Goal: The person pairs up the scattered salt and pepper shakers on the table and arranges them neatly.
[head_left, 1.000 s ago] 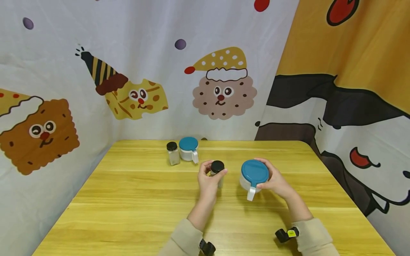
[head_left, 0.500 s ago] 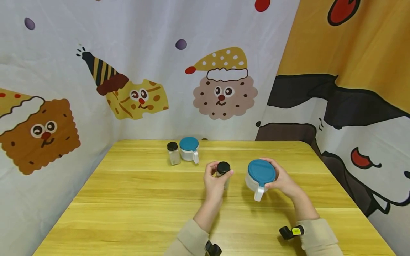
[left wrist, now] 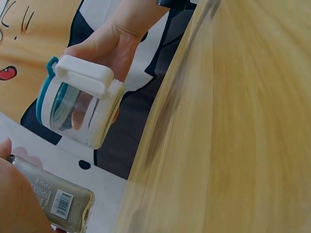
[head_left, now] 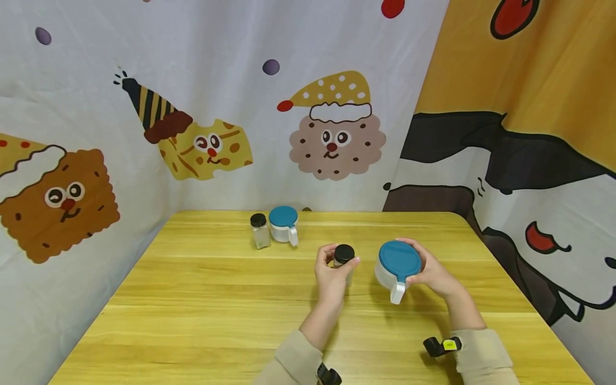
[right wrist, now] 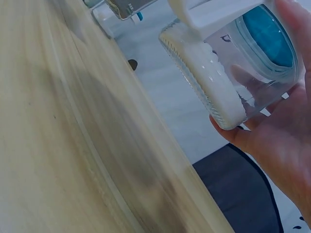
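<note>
A: What is each hand holding, and where?

B: The left hand (head_left: 331, 278) is gripping a small, clear, glass-like, black-lidded jar (head_left: 344, 253); the right hand (head_left: 431, 275) is gripping a round, clear, blue-lidded canister (head_left: 399, 260) around its side. Both containers are hanging above the yellow wood-grain table (head_left: 192, 321), apart from each other.

A: How are they likely handling?

B: Probably stiff, smooth and breakable; the canister, carrying pale contents (right wrist: 206, 73) low down, is likely weighing more. Its white plastic-looking handle (head_left: 397, 293) is offering another hold; the jar's sides are suiting a thumb-and-finger grip.

Jar lids (head_left: 400, 259) are blue, bottle caps (head_left: 344, 253) black, the table (head_left: 216, 305) grained yellow.
</note>
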Demonstrator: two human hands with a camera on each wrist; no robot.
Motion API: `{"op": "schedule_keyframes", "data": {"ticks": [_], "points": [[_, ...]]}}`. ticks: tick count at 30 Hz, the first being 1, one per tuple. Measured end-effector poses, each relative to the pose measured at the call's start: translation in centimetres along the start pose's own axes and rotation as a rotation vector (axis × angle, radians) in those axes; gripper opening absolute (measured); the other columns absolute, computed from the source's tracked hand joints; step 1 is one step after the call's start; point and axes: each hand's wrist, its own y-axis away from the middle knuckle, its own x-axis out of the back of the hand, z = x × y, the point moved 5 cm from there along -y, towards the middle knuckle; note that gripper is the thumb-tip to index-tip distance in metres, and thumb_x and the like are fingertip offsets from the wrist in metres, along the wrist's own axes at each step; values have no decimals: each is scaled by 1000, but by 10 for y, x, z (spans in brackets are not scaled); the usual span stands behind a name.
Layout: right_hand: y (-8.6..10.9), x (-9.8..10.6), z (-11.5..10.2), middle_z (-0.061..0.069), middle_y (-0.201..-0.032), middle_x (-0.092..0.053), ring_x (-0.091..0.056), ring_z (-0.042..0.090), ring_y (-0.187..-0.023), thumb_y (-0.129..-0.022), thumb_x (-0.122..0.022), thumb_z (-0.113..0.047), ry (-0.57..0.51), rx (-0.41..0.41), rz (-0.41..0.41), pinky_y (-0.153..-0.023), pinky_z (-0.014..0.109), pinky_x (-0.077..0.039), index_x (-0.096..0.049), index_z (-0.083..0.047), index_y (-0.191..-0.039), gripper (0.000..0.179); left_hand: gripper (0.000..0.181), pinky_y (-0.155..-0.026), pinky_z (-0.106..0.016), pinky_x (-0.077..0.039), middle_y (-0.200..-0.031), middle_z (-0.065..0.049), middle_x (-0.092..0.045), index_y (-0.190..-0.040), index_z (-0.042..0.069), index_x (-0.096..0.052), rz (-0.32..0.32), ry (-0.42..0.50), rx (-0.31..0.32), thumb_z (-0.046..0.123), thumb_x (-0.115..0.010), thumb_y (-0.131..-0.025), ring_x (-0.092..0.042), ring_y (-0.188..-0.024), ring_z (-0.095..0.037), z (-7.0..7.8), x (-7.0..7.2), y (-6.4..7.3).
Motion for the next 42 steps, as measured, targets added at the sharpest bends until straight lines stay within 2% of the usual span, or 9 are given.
{"op": "schedule_keyframes", "data": {"ticks": [2,14,22,28,35,42], "points": [[1,2,1,6,-135,-48,-51,23,-116,-76,-81,-8,0,0,-5,-91,33,-46,-25,3,-145,90,50,-86,-38,-42,-101,-6,-54,-106,12,-62,4,-4,8,2,-88,-64,-47,-98,-25,-1,-2,1],[6,11,9,6,-134,-50,-52,22,-116,-77,-82,-10,-45,-12,-29,-91,33,-46,-31,-5,-145,85,52,-83,-36,-46,-101,-5,-52,-107,8,-61,20,26,10,-1,-87,-64,-48,-98,-24,-7,-14,7],[11,16,14,7,-134,-50,-51,22,-117,-77,-81,-11,-51,-39,-36,-93,33,-44,-26,1,-146,89,52,-84,-37,-48,-101,-5,-52,-107,8,-61,36,68,18,-6,-86,-63,-46,-99,-24,-16,-23,12],[14,18,16,6,-135,-49,-51,21,-117,-77,-81,-12,-52,-48,-39,-93,32,-44,-28,-3,-146,87,52,-85,-36,-48,-101,-7,-52,-106,6,-60,35,88,36,-4,-86,-62,-47,-100,-25,-21,-28,14],[18,23,20,7,-135,-50,-51,22,-118,-78,-80,-12,-45,-51,-46,-93,32,-44,-26,1,-146,88,52,-80,-34,-50,-101,-7,-50,-106,6,-59,43,94,28,-3,-87,-62,-46,-98,-25,-27,-33,17],[21,28,28,7,-134,-51,-51,22,-118,-79,-79,-11,-30,-59,-54,-93,33,-44,-32,-10,-147,83,52,-78,-34,-51,-101,-7,-50,-104,6,-60,65,116,11,-5,-86,-61,-45,-99,-25,-33,-37,18]]}}
